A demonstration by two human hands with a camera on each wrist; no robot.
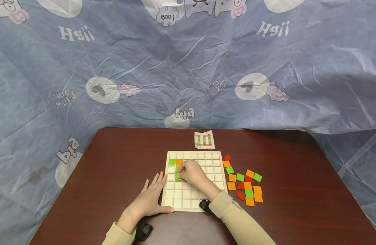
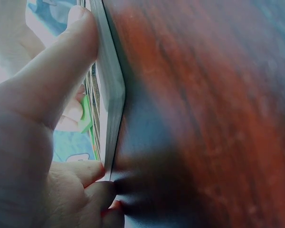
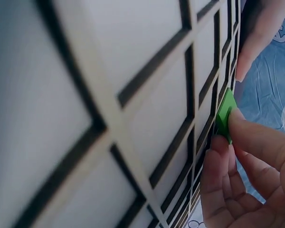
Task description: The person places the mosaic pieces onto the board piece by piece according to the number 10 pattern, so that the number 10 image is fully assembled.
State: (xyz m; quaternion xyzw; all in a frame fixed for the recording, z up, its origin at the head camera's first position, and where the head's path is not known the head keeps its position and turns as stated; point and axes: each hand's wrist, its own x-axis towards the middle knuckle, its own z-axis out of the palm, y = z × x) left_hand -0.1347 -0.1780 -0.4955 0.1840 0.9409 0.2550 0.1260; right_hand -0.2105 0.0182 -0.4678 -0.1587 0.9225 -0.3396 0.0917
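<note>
A pale wooden grid board (image 1: 177, 203) lies on the table. My right hand (image 1: 192, 173) reaches over it and pinches a green square tile (image 3: 225, 114) between thumb and fingers. That tile stands tilted against the board in the right wrist view. In the board's upper left squares lie a green tile (image 1: 172, 162) and an orange tile (image 1: 179, 162). Another green tile (image 1: 177, 168) shows partly behind my right fingers. With fingers spread, my left hand (image 1: 149, 199) touches the board's left edge, its thumb at the lower left corner.
Right of the board lie loose orange tiles (image 1: 250, 201), green tiles (image 1: 257, 177) and red quarter-round pieces (image 1: 240, 195), some overlapping. A small card with a coloured grid pattern (image 1: 204, 140) lies behind the board. A blue printed cloth (image 1: 188, 68) hangs behind the table (image 1: 298, 190).
</note>
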